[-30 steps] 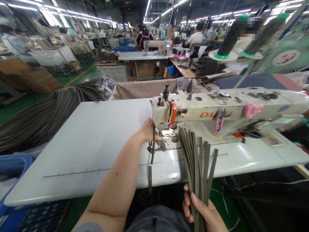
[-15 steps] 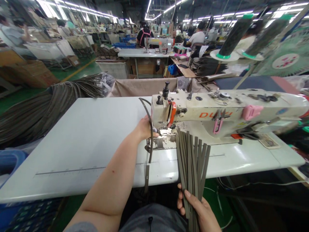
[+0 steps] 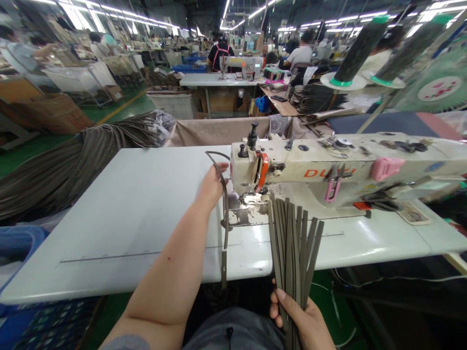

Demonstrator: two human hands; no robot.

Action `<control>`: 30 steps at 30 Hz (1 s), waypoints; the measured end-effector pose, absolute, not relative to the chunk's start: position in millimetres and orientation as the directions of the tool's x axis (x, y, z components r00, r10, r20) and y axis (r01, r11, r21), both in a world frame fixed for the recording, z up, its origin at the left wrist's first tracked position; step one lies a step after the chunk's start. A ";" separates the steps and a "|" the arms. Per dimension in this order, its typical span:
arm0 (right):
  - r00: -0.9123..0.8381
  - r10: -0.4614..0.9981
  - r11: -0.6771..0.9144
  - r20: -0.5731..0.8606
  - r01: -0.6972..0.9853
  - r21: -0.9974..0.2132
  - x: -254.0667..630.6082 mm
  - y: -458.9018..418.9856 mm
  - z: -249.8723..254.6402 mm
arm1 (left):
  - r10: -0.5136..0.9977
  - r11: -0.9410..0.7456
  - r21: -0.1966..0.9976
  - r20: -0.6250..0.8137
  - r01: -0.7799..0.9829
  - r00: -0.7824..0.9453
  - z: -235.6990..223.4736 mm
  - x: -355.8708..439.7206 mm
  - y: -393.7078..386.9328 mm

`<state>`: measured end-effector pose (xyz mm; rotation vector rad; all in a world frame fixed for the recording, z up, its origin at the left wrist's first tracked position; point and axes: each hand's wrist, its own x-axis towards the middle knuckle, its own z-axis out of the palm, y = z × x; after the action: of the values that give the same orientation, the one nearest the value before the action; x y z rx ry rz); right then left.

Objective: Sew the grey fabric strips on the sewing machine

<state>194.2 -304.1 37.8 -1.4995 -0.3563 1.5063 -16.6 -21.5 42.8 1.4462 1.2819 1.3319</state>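
My right hand [image 3: 301, 316], at the table's front edge, is closed around a fanned bundle of dark olive strips [image 3: 292, 243]; their far ends rest on the table by the sewing machine. My left hand [image 3: 212, 187] is at the left of the sewing machine head [image 3: 248, 167], fingers stretched and apart, partly screened by a narrow strip [image 3: 225, 209]. That strip bends back at its far end toward the machine head and runs down to the table's front. A short strip piece [image 3: 224, 268] hangs over the front edge. The presser foot area [image 3: 255, 198] is lit.
Pink thread snips [image 3: 332, 188] and a pink holder [image 3: 387, 168] are on the machine arm. Thread cones [image 3: 361, 51] stand at the right. Left of the white table [image 3: 146, 204] lie a heap of long strips [image 3: 73, 165] and a blue bin [image 3: 22, 238]. Several people work beyond.
My left hand has moved away from the needle area, up and slightly left beside the machine head. The narrow strip's bend has shifted left. My right hand keeps its bundle.
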 end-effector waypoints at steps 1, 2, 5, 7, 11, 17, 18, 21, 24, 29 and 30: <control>0.195 0.763 -0.515 -0.617 -0.394 -0.761 194.9 -303.9 38.4 | 0.970 -0.230 0.971 0.235 0.072 -0.065 46.3 -16.7 -22.0; 0.188 0.762 -0.522 -0.620 -0.387 -0.760 196.0 -303.8 39.0 | 0.965 -0.255 0.967 0.254 -0.006 -0.069 50.2 -16.8 -22.9; 0.135 0.751 -0.554 -0.646 -0.403 -0.729 201.8 -304.6 39.6 | 0.958 -0.283 0.952 0.274 -0.119 -0.088 62.8 -18.3 -27.7; 0.052 0.744 -0.580 -0.666 -0.445 -0.682 206.0 -306.6 38.4 | 0.948 -0.313 0.940 0.301 -0.136 -0.104 69.3 -20.4 -31.0; -0.042 0.732 -0.614 -0.680 -0.473 -0.632 207.9 -312.2 32.3 | 0.924 -0.378 0.918 0.366 -0.118 -0.110 69.8 -26.1 -31.8; 0.065 0.776 -0.536 -0.628 -0.457 -0.710 200.2 -320.3 22.6 | 0.985 -0.129 0.959 0.152 0.252 -0.077 48.1 -25.5 -21.4; 0.056 0.777 -0.536 -0.626 -0.461 -0.707 200.9 -321.5 21.8 | 0.990 -0.088 0.934 0.120 0.346 -0.073 45.2 -24.4 -20.2; -0.009 0.790 -0.525 -0.613 -0.525 -0.670 206.7 -323.3 19.2 | 0.993 -0.112 0.843 0.116 0.526 0.025 39.0 -21.0 -18.2; -0.028 0.789 -0.543 -0.614 -0.498 -0.676 212.5 -321.0 15.2 | 0.978 -0.207 0.788 0.163 0.580 0.127 33.9 -19.1 -15.7; -0.038 0.776 -0.592 -0.630 -0.388 -0.706 208.9 -319.5 12.7 | 0.962 -0.265 0.714 0.155 0.648 0.223 28.2 -16.6 -10.9; -0.021 0.776 -0.589 -0.630 -0.383 -0.712 206.3 -320.2 13.8 | 0.961 -0.268 0.718 0.155 0.643 0.228 27.8 -15.7 -11.1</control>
<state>206.3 -320.2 13.8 -1.4069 -0.4399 1.7380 -15.7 -11.1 27.8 1.9921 1.4699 0.8118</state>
